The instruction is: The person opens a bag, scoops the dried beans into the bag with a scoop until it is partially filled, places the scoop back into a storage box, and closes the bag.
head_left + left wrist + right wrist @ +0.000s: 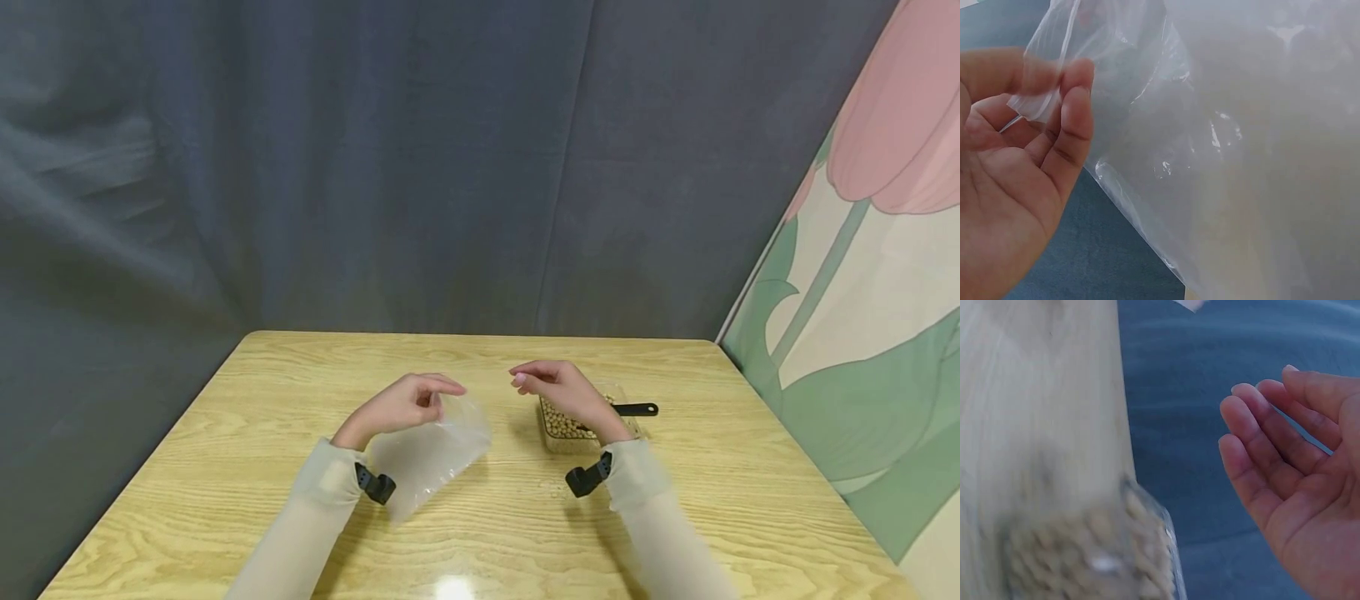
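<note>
A clear zip-top plastic bag (431, 454) hangs from my left hand (405, 406), pinched near its zip edge between thumb and fingers. In the left wrist view the bag (1166, 137) spreads wide to the right of the fingers, crinkled and see-through. My right hand (558, 390) is raised with nothing in it, its fingers loosely bent, as the right hand (1291, 462) also shows in the right wrist view. Behind and under that hand sits a clear container (573, 446) full of round, pale beans (1079, 550). A black-handled utensil (636, 409) lies across the container, its far end hidden.
The wooden table (247, 433) carries the container at right of centre. A dark blue curtain (412, 167) hangs behind the table's back edge. To the right stands a panel with a painted tulip (885, 142). Small pale marks (555, 490) lie on the table before the container.
</note>
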Demonstrator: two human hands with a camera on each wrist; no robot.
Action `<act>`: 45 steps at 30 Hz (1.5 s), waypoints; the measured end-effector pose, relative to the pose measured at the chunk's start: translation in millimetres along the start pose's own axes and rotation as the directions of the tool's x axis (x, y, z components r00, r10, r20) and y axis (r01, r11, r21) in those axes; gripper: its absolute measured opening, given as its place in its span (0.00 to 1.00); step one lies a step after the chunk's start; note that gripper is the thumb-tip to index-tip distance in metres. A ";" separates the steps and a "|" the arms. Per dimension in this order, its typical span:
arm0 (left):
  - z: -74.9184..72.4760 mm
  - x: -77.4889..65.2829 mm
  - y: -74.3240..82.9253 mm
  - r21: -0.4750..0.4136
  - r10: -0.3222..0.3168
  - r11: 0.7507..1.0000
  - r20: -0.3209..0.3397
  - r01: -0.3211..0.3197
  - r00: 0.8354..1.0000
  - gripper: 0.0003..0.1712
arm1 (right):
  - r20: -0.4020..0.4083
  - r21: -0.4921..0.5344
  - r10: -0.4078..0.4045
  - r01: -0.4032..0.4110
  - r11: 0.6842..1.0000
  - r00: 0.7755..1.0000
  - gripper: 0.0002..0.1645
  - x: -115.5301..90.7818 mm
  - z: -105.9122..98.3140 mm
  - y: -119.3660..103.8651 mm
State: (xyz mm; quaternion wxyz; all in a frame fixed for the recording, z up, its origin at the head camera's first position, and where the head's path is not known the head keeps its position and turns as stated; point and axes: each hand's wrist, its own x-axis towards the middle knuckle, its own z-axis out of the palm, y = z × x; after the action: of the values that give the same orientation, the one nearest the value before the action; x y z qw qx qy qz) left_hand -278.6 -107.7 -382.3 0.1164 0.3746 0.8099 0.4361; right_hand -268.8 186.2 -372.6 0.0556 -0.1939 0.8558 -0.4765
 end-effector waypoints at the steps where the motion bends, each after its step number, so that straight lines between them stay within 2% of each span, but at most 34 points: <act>1: -0.2 -0.2 0.0 0.001 -0.001 1.000 0.001 0.001 1.000 0.22 | -0.006 -0.018 -0.007 0.007 1.000 1.000 0.24 -1.2 -4.2 0.0; 4: -0.5 -0.8 -0.5 0.005 -0.004 1.000 0.002 0.004 1.000 0.23 | -0.024 -0.073 -0.012 0.010 0.997 1.000 0.23 -4.4 -14.9 1.2; 11: -0.1 -0.9 -2.6 0.012 -0.018 1.000 0.008 0.018 1.000 0.24 | -0.007 -0.201 -0.040 0.037 0.979 0.999 0.24 -13.5 -36.5 10.7; 17: -0.2 -2.6 -2.4 0.030 -0.028 0.999 0.006 0.028 1.000 0.25 | 0.001 -0.358 -0.090 0.084 0.930 0.996 0.22 -22.5 -54.8 22.3; 22: -0.7 -2.6 -1.5 0.033 -0.020 0.999 0.004 0.020 1.000 0.25 | 0.007 -0.449 -0.063 0.060 0.891 0.998 0.24 -31.8 -71.8 33.9; 30: -0.3 -3.7 -4.2 0.060 -0.015 0.998 0.006 0.015 1.000 0.26 | 0.086 -0.516 0.003 0.042 0.856 0.996 0.24 -44.4 -91.2 42.9; 39: -1.3 -5.5 -4.0 0.038 -0.021 0.999 0.019 0.020 1.000 0.25 | 0.179 -0.577 0.000 0.105 0.810 0.984 0.21 -49.9 -99.4 52.6; 45: -1.7 -5.1 -2.7 0.059 -0.023 0.998 0.021 0.022 1.000 0.25 | 0.220 -0.579 0.021 0.113 0.807 0.975 0.20 -50.4 -98.3 59.8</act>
State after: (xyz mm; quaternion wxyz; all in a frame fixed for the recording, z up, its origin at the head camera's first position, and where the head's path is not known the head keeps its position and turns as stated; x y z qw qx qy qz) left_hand -277.4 -113.3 -384.2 0.1188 0.3734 0.8252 0.4068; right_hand -266.8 311.8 -374.1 0.0739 -0.2728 0.9449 -0.1653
